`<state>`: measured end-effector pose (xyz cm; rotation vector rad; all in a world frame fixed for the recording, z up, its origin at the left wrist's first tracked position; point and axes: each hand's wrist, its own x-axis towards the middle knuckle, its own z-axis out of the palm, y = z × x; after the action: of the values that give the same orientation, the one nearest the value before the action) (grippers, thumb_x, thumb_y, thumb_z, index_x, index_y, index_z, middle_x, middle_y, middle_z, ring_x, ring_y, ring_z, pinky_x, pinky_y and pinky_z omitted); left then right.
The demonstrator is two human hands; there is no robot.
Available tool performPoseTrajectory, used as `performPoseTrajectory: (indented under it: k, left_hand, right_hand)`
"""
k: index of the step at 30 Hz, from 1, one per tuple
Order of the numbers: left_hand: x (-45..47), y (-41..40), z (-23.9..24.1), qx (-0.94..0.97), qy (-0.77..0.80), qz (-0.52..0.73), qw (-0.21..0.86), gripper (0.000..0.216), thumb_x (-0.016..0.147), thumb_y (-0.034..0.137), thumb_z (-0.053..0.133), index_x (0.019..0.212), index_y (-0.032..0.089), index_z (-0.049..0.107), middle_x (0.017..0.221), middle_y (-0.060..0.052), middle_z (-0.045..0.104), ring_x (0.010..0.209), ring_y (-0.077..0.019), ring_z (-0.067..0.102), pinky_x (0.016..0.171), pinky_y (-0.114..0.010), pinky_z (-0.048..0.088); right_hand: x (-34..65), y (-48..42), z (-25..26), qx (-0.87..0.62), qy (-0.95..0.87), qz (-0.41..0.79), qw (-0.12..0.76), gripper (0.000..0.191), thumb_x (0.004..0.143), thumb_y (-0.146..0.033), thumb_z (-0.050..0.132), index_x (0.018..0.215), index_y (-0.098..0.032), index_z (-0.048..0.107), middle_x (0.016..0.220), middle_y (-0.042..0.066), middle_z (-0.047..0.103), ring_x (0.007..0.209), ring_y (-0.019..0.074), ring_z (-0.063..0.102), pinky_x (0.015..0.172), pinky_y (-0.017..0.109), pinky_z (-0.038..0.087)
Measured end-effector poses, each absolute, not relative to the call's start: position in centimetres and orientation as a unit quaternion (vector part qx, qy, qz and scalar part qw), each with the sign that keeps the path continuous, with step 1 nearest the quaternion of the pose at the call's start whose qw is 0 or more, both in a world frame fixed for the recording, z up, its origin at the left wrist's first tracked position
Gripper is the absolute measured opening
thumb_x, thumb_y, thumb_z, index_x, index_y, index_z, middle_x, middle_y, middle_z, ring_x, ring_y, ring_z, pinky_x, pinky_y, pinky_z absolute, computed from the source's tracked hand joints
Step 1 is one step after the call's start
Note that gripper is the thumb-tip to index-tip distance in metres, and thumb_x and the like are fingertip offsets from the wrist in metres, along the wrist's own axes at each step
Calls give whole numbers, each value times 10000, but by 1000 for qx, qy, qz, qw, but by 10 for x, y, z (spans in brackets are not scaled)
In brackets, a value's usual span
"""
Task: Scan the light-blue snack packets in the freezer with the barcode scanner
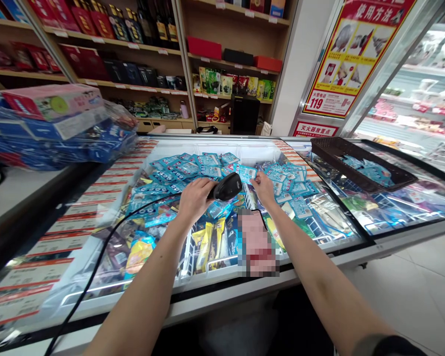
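Note:
My left hand (196, 200) is wrapped round a black barcode scanner (228, 186), whose head faces right and whose cable trails to the lower left. In my right hand (263, 190) a blue packet (244, 173) is pinched by its right end, just beyond the scanner head. Similar blue packets lie in two heaps on the freezer's glass top, a left heap (178, 170) and a right heap (292, 179). A phone with a blurred-out screen (257, 242) rests on the glass between my forearms.
Yellow-wrapped goods (207, 243) show in wire baskets under the glass. A dark brown basket (359, 168) holding several blue packets stands at right. Plastic-wrapped boxes (55, 121) are stacked at left. Price labels (74, 225) line the glass. Stocked shelves (133, 44) stand behind.

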<state>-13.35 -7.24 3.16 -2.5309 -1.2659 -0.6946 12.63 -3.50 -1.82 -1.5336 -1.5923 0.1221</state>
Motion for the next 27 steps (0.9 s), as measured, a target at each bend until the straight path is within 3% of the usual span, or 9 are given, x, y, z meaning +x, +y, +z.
performPoseTrajectory:
  k: [17, 20, 24, 27]
  left_hand:
    - [-133, -74, 34, -865, -427, -238, 116, 412, 737, 245, 615, 1142, 208, 548, 1071, -95, 616, 1038, -277, 533, 832, -395, 418]
    - [-134, -73, 32, -862, -430, -241, 116, 402, 749, 257, 608, 1144, 213, 550, 1078, -94, 615, 1038, -275, 533, 834, -391, 416]
    - [-137, -71, 30, -860, -432, -243, 118, 400, 759, 272, 603, 1151, 212, 551, 1080, -95, 614, 1033, -272, 535, 831, -386, 412]
    - [-140, -68, 29, -860, -434, -241, 122, 407, 758, 275, 605, 1155, 205, 550, 1069, -90, 616, 1012, -267, 539, 825, -379, 414]
  right_hand:
    - [128, -31, -22, -623, -646, 44, 439, 179, 833, -372, 482, 911, -216, 526, 751, 14, 629, 748, 191, 594, 718, 300, 418]
    - [127, -32, -23, -615, -644, 50, 452, 273, 831, -357, 480, 1052, -199, 508, 747, 11, 620, 745, 196, 590, 719, 305, 424]
    - [126, -38, -20, -591, -642, 57, 485, 507, 849, -305, 422, 1329, -170, 329, 741, -5, 595, 674, 178, 563, 697, 297, 431]
    - [126, -40, -19, -601, -635, 29, 485, 462, 847, -275, 399, 1298, -179, 417, 727, -2, 574, 669, 172, 540, 717, 301, 425]
